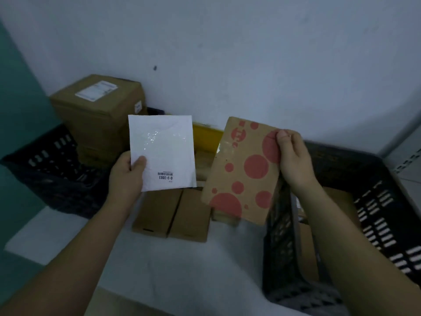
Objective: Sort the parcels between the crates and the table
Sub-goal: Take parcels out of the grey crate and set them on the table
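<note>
My left hand [126, 176] pinches a flat white mailer [163, 147] by its lower left edge, thumb on the front; a barcode label reading 0-3-3003 sits near its bottom. My right hand [295, 158] grips a brown cardboard parcel with red dots [243, 172] by its upper right corner. Both parcels are held upright above the white table [182, 270]. A black crate [385, 215] stands at the right with brown boxes inside. Another black crate [45, 169] stands at the left.
Two brown boxes [173, 215] lie side by side on the table under the held parcels. A stack of large cardboard boxes [100, 115] rises in the left crate. A yellow parcel [206, 137] lies against the white wall behind.
</note>
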`<action>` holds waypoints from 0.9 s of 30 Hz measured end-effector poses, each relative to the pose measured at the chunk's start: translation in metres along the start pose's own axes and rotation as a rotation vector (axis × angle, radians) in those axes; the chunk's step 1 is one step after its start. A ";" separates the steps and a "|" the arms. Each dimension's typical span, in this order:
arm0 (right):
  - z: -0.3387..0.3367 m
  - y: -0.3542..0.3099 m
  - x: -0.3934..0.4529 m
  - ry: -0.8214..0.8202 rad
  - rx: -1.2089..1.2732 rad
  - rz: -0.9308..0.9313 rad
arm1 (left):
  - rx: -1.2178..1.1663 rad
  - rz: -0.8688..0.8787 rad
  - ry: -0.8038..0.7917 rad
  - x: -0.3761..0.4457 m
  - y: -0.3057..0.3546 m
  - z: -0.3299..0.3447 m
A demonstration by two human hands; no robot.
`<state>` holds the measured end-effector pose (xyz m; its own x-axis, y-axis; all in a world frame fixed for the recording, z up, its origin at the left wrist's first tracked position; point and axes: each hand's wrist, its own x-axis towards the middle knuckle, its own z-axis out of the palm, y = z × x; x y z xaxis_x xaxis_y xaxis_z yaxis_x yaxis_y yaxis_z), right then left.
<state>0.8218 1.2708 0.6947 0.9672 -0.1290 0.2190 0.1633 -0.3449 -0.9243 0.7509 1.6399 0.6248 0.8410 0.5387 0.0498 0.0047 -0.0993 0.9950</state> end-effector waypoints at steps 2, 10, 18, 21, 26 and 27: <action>0.042 0.011 -0.009 -0.023 -0.077 -0.015 | 0.009 -0.017 -0.015 0.008 -0.004 -0.030; 0.182 0.081 -0.041 -0.232 -0.167 0.202 | 0.072 -0.088 0.023 0.029 -0.029 -0.097; 0.290 0.126 -0.033 -0.420 -0.108 0.250 | 0.187 -0.157 0.022 0.051 -0.047 -0.108; 0.316 0.151 -0.029 -0.429 -0.043 0.328 | 0.224 -0.166 0.005 0.060 -0.049 -0.102; 0.342 0.182 -0.028 -0.390 -0.158 0.352 | 0.261 -0.162 -0.020 0.070 -0.050 -0.084; 0.342 0.181 -0.030 -0.378 -0.195 0.343 | 0.267 -0.153 -0.033 0.070 -0.050 -0.080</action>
<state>0.8890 1.5304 0.4135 0.9671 0.0668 -0.2454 -0.1777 -0.5127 -0.8400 0.7666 1.7493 0.5852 0.8367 0.5374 -0.1056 0.2707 -0.2381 0.9328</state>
